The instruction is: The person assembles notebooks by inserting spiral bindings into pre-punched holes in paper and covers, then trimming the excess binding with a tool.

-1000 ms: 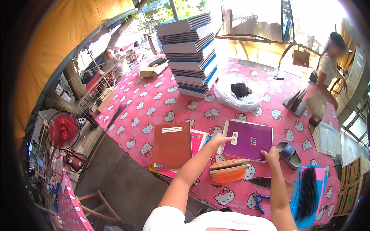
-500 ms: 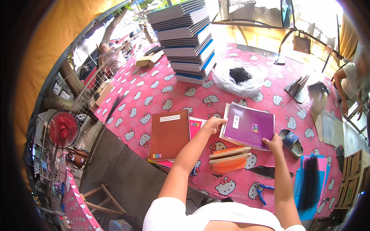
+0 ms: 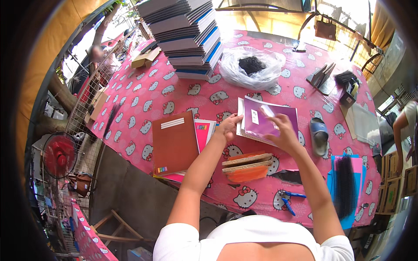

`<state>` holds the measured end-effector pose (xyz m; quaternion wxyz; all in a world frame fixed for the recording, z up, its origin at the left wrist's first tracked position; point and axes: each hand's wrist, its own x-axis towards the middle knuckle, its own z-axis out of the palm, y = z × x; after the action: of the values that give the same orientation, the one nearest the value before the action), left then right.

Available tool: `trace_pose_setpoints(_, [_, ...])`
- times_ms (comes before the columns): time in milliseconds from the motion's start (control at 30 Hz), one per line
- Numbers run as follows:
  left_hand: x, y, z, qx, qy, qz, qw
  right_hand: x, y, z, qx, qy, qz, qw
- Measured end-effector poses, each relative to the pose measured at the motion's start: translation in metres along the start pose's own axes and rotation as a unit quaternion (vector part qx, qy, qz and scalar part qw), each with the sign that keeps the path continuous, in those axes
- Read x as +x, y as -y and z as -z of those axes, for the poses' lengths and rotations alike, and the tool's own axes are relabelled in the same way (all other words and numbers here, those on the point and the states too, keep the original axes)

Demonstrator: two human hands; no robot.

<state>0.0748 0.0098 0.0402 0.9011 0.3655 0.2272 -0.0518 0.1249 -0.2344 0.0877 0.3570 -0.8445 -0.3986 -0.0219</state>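
Purple notebook (image 3: 260, 132): is lying right of the frame's centre, pale label (image 3: 255, 116) already on it; its binding isn't showing clearly.
Left hand (image 3: 227, 128): is touching its left edge; I cannot tell whether the fingers are pinching.
Right hand (image 3: 285, 134): is hovering over the cover, fingers standing apart.
Tall stack (image 3: 187, 43): is standing upper left, apparently finished, spiral-bound.
Black coils (image 3: 345, 191): are lying lower right, seemingly unused.

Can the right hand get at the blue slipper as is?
Likely yes: the right hand is over the purple notebook, the blue slipper lies just to its right, uncovered, with only flat notebook and tablecloth between.
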Motion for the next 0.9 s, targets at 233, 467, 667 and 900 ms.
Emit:
trace_pose_setpoints(233, [-0.008,-0.004,-0.007,0.008,0.049,-0.013,0.999,0.045,0.043,-0.010,0.005,0.152,0.150,0.977])
trace_pose_setpoints(467, [-0.011,-0.001,-0.015,-0.039,0.061,-0.006,0.997,0.045,0.042,-0.010,-0.042,0.111,0.181,0.976])
trace_pose_setpoints(667, [-0.009,-0.001,-0.021,-0.040,0.064,-0.017,0.997,0.049,0.046,-0.002,0.017,0.133,0.166,0.977])
trace_pose_setpoints(900, [-0.007,0.001,-0.020,-0.007,0.055,-0.009,0.998,0.065,0.030,0.012,0.082,0.161,0.211,0.961])
